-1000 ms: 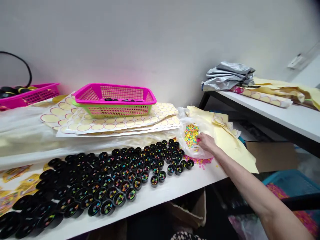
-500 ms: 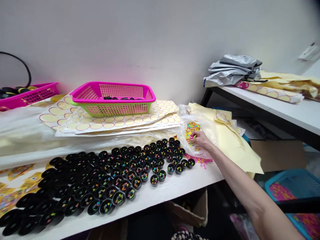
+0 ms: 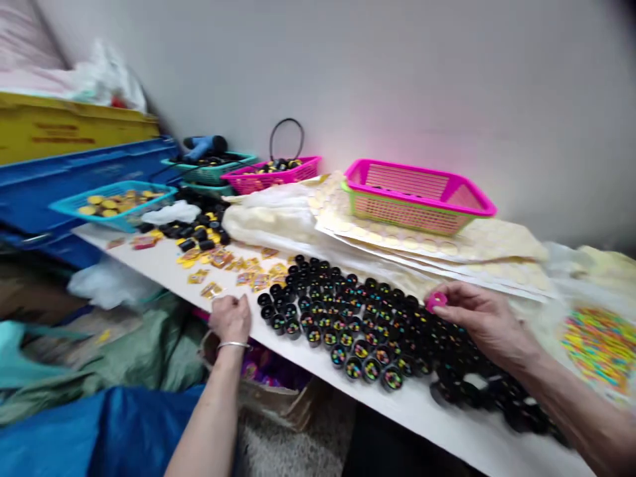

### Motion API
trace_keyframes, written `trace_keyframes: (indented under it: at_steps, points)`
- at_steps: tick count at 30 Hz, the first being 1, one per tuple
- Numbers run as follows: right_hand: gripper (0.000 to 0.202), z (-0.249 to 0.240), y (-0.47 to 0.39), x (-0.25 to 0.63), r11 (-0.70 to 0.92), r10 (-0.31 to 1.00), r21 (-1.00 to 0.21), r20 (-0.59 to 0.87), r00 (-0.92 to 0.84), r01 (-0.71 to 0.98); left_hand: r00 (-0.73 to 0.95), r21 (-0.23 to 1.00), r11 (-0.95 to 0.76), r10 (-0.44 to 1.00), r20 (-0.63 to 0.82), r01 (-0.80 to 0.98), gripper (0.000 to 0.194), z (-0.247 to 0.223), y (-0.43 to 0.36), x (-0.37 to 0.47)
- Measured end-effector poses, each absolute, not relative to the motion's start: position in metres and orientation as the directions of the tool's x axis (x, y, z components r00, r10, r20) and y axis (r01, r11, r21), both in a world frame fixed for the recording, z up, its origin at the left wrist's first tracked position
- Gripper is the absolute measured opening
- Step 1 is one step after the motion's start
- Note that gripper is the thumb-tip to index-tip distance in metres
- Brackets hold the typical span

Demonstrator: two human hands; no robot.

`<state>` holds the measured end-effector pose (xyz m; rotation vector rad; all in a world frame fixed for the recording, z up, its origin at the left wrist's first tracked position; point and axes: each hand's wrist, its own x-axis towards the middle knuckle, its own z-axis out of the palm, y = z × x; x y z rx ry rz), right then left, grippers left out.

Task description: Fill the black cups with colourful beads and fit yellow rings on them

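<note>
My right hand (image 3: 477, 318) is closed on a small pink cup-like piece (image 3: 437, 301), pinched between thumb and fingers above the rows of small black cups (image 3: 362, 348). Many of these cups hold tiny coloured pieces. Curled at the table's front edge, my left hand (image 3: 231, 319) is beside the left end of the rows. Whether anything is in its fingers is hidden. Near it lie yellow-orange packets (image 3: 211, 289). At the right, a clear bag holds a pile of coloured beads (image 3: 599, 344).
A pink basket (image 3: 422, 189) stands on stacked sticker sheets (image 3: 427, 248) behind the cups. Blue basket (image 3: 114, 202), another pink basket (image 3: 273, 173) and loose black and yellow parts (image 3: 201, 232) occupy the left end. Blue and yellow crates (image 3: 79, 165) rise at the far left.
The view has swung left. My right hand has moved from the bead bag to above the black cups, with the pink piece in it. My left hand has come into view.
</note>
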<state>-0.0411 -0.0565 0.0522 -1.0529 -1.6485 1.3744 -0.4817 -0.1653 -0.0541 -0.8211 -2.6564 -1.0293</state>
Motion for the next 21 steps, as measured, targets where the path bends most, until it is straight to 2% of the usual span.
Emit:
trace_keyframes:
  at_steps: [3,5,9,12,16,19,21]
  points:
    - [0.018,0.049,-0.046,-0.127,0.150,0.810,-0.978,0.038,-0.585,0.144,-0.849,0.538,0.659,0.364,0.384,0.526,0.032,-0.076,-0.163,-0.489]
    - [0.015,0.038,-0.030,-0.176,0.209,0.769,-0.963,0.055,-0.637,0.169,-0.843,0.533,0.657,0.362,0.398,0.533,0.033,-0.084,-0.161,-0.488]
    - [0.011,0.005,0.011,-0.239,0.334,0.766,-0.909,0.109,-0.633,0.248,-0.840,0.534,0.652,0.359,0.407,0.537,0.033,-0.086,-0.163,-0.486]
    - [0.011,-0.010,0.033,-0.259,0.418,0.785,-0.819,0.109,-0.610,0.392,-0.844,0.552,0.640,0.360,0.398,0.534,0.033,-0.082,-0.165,-0.485]
    - [0.012,-0.006,0.040,-0.271,0.635,0.690,-0.564,0.109,-0.715,0.527,-0.847,0.581,0.618,0.352,0.398,0.530,0.032,-0.078,-0.165,-0.482]
    - [0.015,0.004,0.034,-0.278,0.797,0.567,-0.299,0.070,-0.821,0.525,-0.852,0.582,0.623,0.346,0.393,0.522,0.031,-0.079,-0.164,-0.482]
    - [0.016,0.010,0.030,-0.282,0.845,0.520,-0.161,0.025,-0.854,0.510,-0.852,0.586,0.619,0.356,0.384,0.523,0.031,-0.080,-0.165,-0.484]
